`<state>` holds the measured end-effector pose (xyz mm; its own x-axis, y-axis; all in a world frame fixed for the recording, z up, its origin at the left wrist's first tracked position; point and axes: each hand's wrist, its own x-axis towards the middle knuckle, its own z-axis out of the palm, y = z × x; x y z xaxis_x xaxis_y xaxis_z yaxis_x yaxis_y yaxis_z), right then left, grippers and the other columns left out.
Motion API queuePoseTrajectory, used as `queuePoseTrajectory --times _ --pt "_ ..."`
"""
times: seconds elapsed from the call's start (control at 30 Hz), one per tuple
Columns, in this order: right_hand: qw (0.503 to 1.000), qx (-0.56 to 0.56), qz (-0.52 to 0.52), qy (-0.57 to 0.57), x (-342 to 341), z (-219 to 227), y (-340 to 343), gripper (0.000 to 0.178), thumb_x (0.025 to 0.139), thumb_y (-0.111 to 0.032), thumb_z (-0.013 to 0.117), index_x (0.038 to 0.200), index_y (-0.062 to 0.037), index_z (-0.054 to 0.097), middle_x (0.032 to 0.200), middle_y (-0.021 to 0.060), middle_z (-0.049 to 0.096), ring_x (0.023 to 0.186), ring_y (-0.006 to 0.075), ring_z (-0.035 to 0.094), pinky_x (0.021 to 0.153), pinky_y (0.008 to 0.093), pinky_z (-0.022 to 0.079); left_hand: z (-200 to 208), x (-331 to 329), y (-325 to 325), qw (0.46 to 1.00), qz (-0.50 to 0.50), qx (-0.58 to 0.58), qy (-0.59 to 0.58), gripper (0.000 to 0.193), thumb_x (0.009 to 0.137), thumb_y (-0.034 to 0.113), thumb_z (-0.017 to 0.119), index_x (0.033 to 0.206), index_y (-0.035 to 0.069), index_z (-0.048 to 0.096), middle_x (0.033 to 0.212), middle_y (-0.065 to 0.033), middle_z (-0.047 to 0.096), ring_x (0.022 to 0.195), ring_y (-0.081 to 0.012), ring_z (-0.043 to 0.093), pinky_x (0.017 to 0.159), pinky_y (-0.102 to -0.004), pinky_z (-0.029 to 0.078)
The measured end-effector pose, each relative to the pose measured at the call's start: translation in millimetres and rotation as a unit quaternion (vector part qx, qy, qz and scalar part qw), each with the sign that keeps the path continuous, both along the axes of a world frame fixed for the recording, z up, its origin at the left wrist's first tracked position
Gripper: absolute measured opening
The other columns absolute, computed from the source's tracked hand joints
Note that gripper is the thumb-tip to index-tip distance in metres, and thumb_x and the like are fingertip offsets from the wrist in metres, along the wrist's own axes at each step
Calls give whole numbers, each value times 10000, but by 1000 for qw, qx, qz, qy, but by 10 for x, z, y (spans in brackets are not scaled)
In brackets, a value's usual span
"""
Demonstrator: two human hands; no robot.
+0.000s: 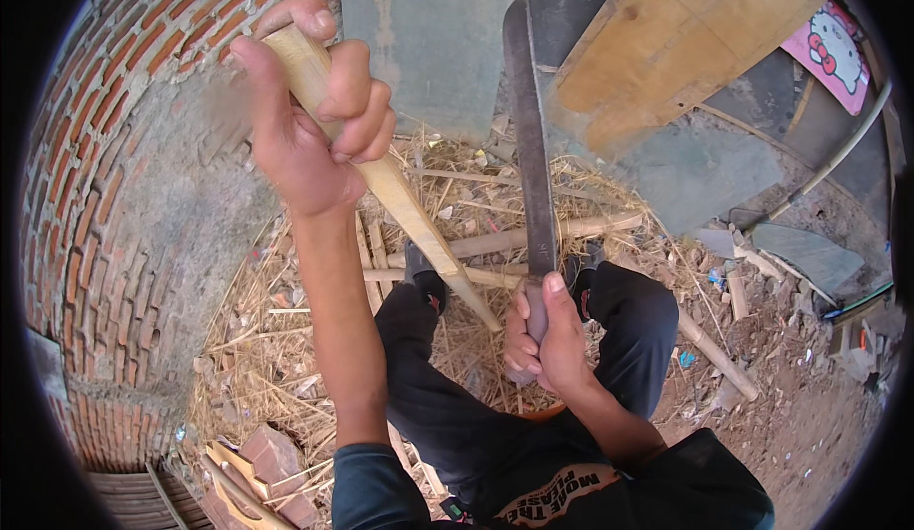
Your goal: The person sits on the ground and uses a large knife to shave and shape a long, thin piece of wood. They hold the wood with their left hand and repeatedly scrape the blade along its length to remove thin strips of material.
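Observation:
My left hand (328,116) is raised at the upper left, its fingers wrapped round the thick end of a pale wooden stake (405,197). The stake slants down to the right and narrows to a point between my knees. In my right hand (552,340) is the handle of a machete (533,159), low in front of my body. Its long dark blade stands nearly straight up in the view, with the tip near the top edge. Blade and stake are apart. The palm side of my right hand is partly hidden by the handle.
Wood shavings and straw (276,340) cover the ground round my feet, with a bamboo pole (714,354) among them. A brick wall (105,206) rises on the left. Ahead lean a grey board (419,44) and a brown wooden panel (685,35). Broken bricks (276,459) lie at the lower left.

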<state>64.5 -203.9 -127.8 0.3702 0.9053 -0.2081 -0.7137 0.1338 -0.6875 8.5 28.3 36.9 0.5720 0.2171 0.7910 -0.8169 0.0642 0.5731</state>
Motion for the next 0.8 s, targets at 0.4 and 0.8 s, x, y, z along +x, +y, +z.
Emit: queuePoseTrajectory --times 0.4,0.8 --pt "995 -27 94 11 -29 4 32 532 1045 -598 377 879 -97 436 560 -6 369 381 92 328 403 287 334 9 16 -57 1000 -12 6 10 433 1089 516 272 1184 121 421 606 34 339 398 -47 258 358 -206 196" --pt "974 -184 90 100 -199 -863 200 511 1045 -578 396 865 -101 440 547 -18 345 376 98 310 396 284 304 15 21 -129 1000 20 11 10 440 1089 518 266 1195 121 424 619 35 349 400 -45 257 363 -202 188"
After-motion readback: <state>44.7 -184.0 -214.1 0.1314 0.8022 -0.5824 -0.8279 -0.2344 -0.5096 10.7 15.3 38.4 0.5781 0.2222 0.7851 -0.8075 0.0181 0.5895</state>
